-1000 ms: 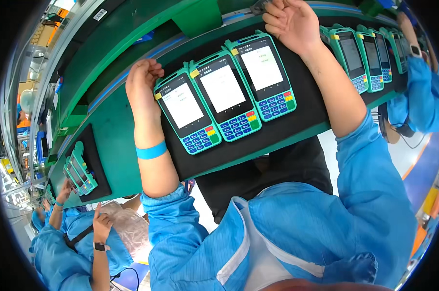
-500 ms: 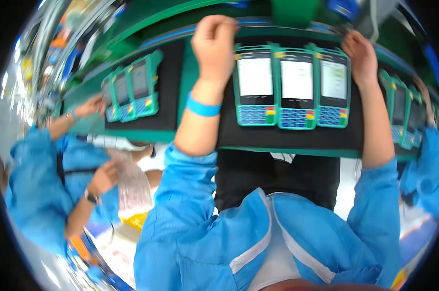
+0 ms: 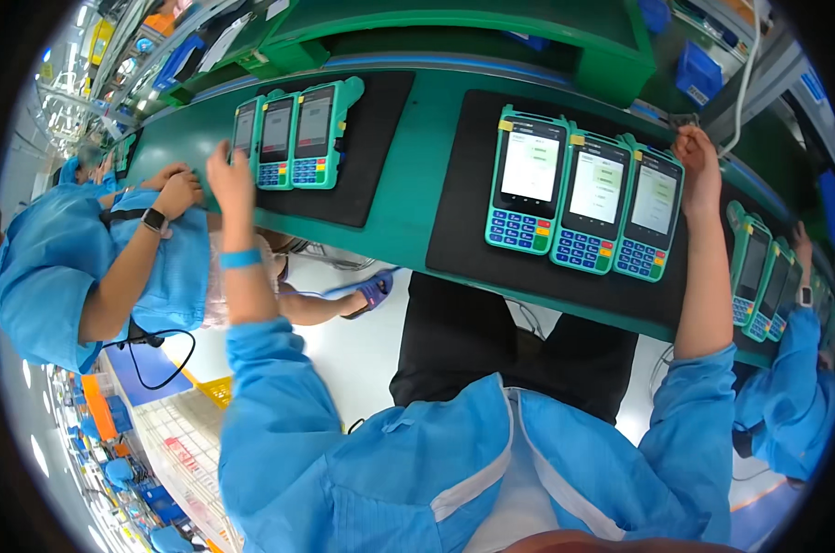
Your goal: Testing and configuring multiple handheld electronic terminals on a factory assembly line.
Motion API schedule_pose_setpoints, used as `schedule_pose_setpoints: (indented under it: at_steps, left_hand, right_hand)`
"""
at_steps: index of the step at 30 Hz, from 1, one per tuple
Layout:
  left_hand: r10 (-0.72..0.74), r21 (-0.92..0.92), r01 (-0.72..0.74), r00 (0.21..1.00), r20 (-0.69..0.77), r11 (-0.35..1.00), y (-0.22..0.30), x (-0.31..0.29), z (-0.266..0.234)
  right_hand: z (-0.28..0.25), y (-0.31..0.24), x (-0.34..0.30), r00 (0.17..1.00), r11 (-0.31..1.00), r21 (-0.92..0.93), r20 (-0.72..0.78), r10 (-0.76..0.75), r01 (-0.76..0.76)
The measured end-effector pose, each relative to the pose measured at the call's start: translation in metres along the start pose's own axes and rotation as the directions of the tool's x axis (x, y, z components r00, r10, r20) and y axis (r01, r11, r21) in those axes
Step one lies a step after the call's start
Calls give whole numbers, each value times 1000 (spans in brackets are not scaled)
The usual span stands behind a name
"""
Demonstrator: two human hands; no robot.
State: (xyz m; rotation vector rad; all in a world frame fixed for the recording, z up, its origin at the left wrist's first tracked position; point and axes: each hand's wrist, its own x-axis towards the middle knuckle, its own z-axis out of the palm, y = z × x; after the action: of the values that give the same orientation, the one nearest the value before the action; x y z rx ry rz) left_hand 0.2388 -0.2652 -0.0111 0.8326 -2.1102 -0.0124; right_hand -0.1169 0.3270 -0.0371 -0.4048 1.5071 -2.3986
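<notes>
Three payment terminals in green frames stand side by side before me: a left terminal (image 3: 531,175), a middle terminal (image 3: 594,189) and a right terminal (image 3: 652,203). Their screens are lit. My right hand (image 3: 699,170) is at the upper right corner of the right terminal, its fingers curled together; what they hold, if anything, is hidden. Raised far to the left, my left hand (image 3: 230,180) wears a blue wristband (image 3: 240,258). Its fingers are loosely bent and a little apart, with nothing visible in them, and it appears in front of the neighbouring terminals.
Under my terminals lies a black mat (image 3: 459,217) on the green bench (image 3: 390,217). At left, three more terminals (image 3: 277,138) stand near a co-worker's hands (image 3: 177,189). Further terminals (image 3: 752,263) and another co-worker's hand (image 3: 803,247) are at right. A green shelf (image 3: 611,64) rises behind.
My left hand has moved left, away from the terminals' upper left side. My right hand stays by the right terminal. The view has swung, and the screens show different content.
</notes>
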Motion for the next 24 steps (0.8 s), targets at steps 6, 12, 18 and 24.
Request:
schedule_pose_setpoints:
  at_steps: [6, 12, 18, 24]
  left_hand:
    - [-238, 243, 116, 788, 567, 963, -177, 66, 77]
    - [-424, -221, 670, 654, 627, 709, -200, 79, 102]
    - [-369, -169, 583, 686, 628, 795, -163, 78, 88]
    - [-95, -236, 257, 838, 537, 937, -104, 82, 80]
  right_hand:
    - [-7, -3, 1, 1000, 998, 69, 24, -14, 13]
    - [-10, -3, 2, 1000, 994, 108, 8, 5, -5]
    - [-7, -7, 6, 998, 996, 70, -15, 59, -58]
    - [11, -16, 0, 990, 990, -114, -105, -90, 78]
